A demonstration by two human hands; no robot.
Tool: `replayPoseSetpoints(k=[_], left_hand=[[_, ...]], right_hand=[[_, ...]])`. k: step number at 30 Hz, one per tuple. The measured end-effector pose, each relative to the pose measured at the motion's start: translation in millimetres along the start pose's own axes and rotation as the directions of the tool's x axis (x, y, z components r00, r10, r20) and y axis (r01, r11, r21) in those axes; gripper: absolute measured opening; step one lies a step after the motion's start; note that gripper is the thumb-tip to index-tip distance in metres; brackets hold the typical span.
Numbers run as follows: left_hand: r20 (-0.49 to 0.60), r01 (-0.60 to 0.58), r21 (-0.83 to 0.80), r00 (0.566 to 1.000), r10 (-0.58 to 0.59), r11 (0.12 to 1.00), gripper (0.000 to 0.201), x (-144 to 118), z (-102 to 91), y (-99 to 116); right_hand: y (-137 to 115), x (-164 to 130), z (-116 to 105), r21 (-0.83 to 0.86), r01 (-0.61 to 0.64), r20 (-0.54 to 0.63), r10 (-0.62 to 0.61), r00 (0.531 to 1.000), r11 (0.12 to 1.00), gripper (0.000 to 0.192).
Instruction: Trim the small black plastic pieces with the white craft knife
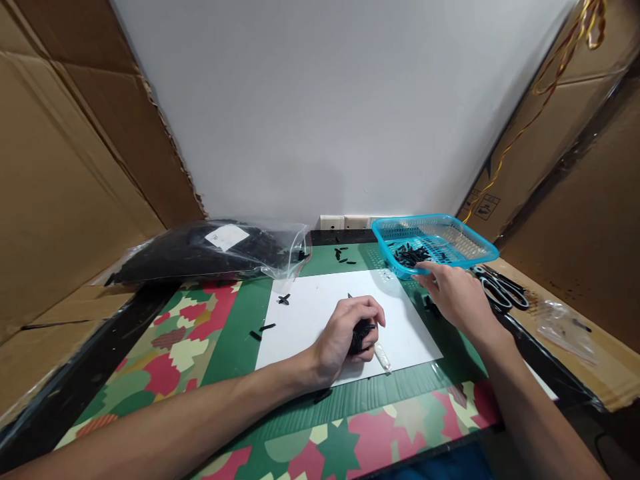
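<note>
My left hand (345, 337) is closed around a bunch of small black strips (361, 335), held above a white sheet of paper (305, 320). At the near edge of a blue plastic basket (435, 267), my right hand (457, 293) has its fingers bent and slightly apart. Nothing shows between them, though the fingertips are partly hidden against the rim. Inside the basket lies a pile of similar black pieces (411, 255). A white tube-like item (383, 358) rests on the paper beside my left hand.
A large clear bag of black material (215, 250) lies at the back left. Loose black pieces (284, 300) are scattered over the paper and green mat (225, 333). Scissors (503, 292) and a small plastic bag (565, 327) lie right. Cardboard walls (60, 147) flank both sides.
</note>
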State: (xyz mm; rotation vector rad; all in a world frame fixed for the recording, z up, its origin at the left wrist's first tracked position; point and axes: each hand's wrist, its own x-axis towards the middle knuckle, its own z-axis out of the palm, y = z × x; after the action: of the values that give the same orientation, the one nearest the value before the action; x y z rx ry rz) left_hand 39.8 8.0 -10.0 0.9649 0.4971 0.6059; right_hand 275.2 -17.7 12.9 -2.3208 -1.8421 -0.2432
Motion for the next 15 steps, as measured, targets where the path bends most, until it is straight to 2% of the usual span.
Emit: replayPoseSetpoints(k=[9, 15], left_hand=[[-0.016, 0.005, 0.013, 1.0, -0.005, 1.0, 0.02, 0, -1.0, 0], [0.001, 0.027, -0.049, 1.0, -0.027, 0.998, 0.011, -3, -2.5, 1]], right_hand=[[-9, -23, -10, -0.125, 0.003, -0.03, -0.007, 1.0, 0.992, 0.031], [-8, -45, -4, -0.149, -0.02, -0.097, 0.006, 0.995, 0.989, 0.025]])
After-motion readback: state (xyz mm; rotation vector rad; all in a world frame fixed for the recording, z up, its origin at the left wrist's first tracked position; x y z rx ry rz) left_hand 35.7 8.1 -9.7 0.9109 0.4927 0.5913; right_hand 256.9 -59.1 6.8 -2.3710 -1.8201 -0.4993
